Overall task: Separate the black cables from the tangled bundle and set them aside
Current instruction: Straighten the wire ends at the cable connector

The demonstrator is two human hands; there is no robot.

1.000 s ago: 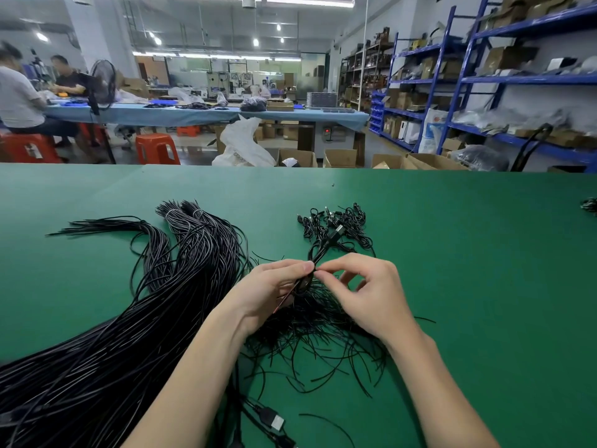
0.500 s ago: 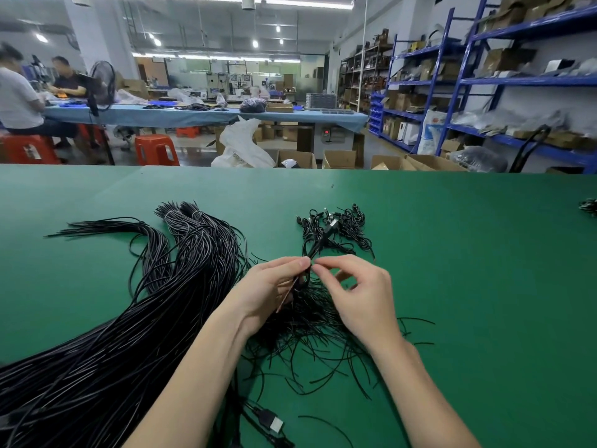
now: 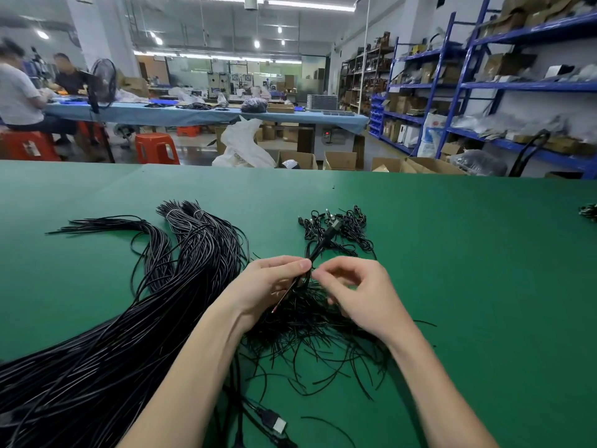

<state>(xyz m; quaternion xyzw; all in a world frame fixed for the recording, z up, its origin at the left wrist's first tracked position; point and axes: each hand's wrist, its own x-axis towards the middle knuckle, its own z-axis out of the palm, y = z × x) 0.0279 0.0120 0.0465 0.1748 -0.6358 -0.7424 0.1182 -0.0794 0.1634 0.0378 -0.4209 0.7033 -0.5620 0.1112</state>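
Raised slightly, both hands (image 3: 310,286) pinch one black cable (image 3: 323,244), seemingly, above the tangle (image 3: 316,331).

Two bare hands meet at one pinch point: the left hand (image 3: 268,286) and the right hand (image 3: 361,295), both pinching one thin black cable (image 3: 318,250). Left of the grip lies one large sheaf of long black cables (image 3: 135,318), too many to count. Beyond it sits one small heap of coiled black wires (image 3: 339,227); beneath it, one tangle of short black strands (image 3: 310,334). Nearer than the grip lies one black USB plug (image 3: 274,421).
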